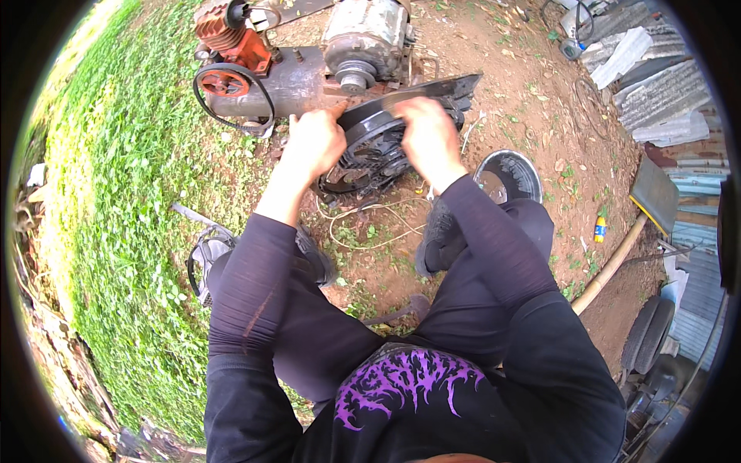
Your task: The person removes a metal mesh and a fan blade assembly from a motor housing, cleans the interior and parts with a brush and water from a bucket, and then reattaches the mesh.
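Observation:
A black machine part [367, 147] with a curved, shiny rim and ribbed or wire-like pieces inside stands tilted on the ground in front of my feet. A flat, pointed black flap sticks out at its far right; its exact kind I cannot make out. My left hand [315, 143] is closed at the left end of the rim, fingers curled against it. At the upper right of the part, my right hand [430, 135] is bent over the rim, its fingertips smeared by motion. A pale cord [363, 245] lies looped on the dirt just below the part.
Beyond the part sits an air compressor with a red pump [243, 50], a grey tank and a grey motor [367, 38]. A black bucket [509, 176] stands by my right knee. Rightward lie a wooden-handled shovel [610, 262], a yellow-and-blue bottle [600, 229] and corrugated sheets [664, 92].

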Motion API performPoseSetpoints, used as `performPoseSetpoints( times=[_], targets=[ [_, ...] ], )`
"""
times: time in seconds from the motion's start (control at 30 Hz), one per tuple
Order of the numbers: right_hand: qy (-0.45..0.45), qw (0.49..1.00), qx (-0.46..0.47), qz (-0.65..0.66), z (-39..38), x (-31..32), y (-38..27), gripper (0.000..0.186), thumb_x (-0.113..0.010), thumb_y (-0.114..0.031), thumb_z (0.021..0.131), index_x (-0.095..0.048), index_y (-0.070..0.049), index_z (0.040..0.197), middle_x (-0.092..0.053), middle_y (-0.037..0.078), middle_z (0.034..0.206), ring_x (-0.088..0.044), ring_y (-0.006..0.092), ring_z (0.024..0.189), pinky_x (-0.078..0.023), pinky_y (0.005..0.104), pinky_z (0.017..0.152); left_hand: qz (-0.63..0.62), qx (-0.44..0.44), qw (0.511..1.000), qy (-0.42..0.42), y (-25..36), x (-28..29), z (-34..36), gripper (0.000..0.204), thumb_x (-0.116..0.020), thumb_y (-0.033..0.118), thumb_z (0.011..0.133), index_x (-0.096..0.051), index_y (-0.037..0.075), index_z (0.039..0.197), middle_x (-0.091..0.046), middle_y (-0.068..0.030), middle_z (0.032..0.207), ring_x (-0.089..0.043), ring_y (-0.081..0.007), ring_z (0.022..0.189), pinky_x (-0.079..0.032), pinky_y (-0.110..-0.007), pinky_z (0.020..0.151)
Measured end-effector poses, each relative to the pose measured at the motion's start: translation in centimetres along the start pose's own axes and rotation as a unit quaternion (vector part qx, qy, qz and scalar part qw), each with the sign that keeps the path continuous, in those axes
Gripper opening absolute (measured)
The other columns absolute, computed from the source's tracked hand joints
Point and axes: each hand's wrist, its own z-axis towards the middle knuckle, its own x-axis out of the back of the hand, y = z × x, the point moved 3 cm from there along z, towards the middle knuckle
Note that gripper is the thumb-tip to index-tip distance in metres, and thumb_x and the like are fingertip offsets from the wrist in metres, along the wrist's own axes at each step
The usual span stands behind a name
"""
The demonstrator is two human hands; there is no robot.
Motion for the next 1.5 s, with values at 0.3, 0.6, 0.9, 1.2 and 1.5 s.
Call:
performPoseSetpoints(
  times=[0.3,0.6,0.9,1.2,1.5],
  targets=[
    [-0.100,0.962,-0.239,-0.088,1.1,3.6,7.2,0.026,-0.063,-0.003,0.080,-0.078,-0.006,0.101,-0.076,0.020,0.099,-0.074,0.0351,0.098,-0.058,0.0455,0.092,-0.079,-0.022,0.996,0.020,1.2,0.7,0.4,0.022,-0.065,0.016,0.094,-0.076,0.002,0.107,-0.070,-0.0289,0.093,-0.069,-0.0460,0.095,-0.054,-0.051,0.085],
    [-0.037,0.997,0.049,0.045,-2.0,0.3,-2.4,0.018,-0.065,-0.001,0.083,-0.077,-0.012,0.091,-0.074,0.004,0.099,-0.068,0.0230,0.097,-0.055,0.0407,0.088,-0.088,-0.010,0.996,0.012,1.4,0.7,0.8,0.020,-0.069,0.015,0.093,-0.078,0.002,0.105,-0.070,-0.0287,0.092,-0.070,-0.0445,0.094,-0.056,-0.046,0.083],
    [-0.012,1.000,-0.023,-0.014,-1.3,1.6,2.6,0.018,-0.061,0.001,0.084,-0.074,-0.008,0.093,-0.072,0.008,0.096,-0.068,0.0269,0.101,-0.053,0.0420,0.093,-0.095,-0.042,0.994,0.019,2.0,0.4,0.3,0.018,-0.068,0.014,0.093,-0.077,0.001,0.103,-0.070,-0.0284,0.091,-0.070,-0.0448,0.092,-0.055,-0.047,0.082],
    [-0.064,0.960,-0.256,-0.089,-0.1,4.7,10.5,0.024,-0.067,-0.003,0.087,-0.079,-0.009,0.107,-0.079,0.013,0.101,-0.077,0.0291,0.090,-0.061,0.0375,0.085,-0.061,-0.074,0.994,0.047,1.0,0.2,0.5,0.024,-0.069,0.016,0.096,-0.075,-0.002,0.111,-0.074,-0.0259,0.100,-0.072,-0.0418,0.097,-0.055,-0.043,0.088],
    [-0.025,0.995,-0.033,0.087,-0.4,2.6,1.9,0.029,-0.058,-0.001,0.088,-0.078,-0.011,0.108,-0.078,0.014,0.099,-0.076,0.0325,0.087,-0.061,0.0410,0.081,-0.054,-0.024,0.998,0.018,1.1,0.5,0.9,0.024,-0.067,0.017,0.097,-0.074,-0.001,0.112,-0.072,-0.0264,0.100,-0.072,-0.0423,0.098,-0.054,-0.044,0.088]
  ],
)
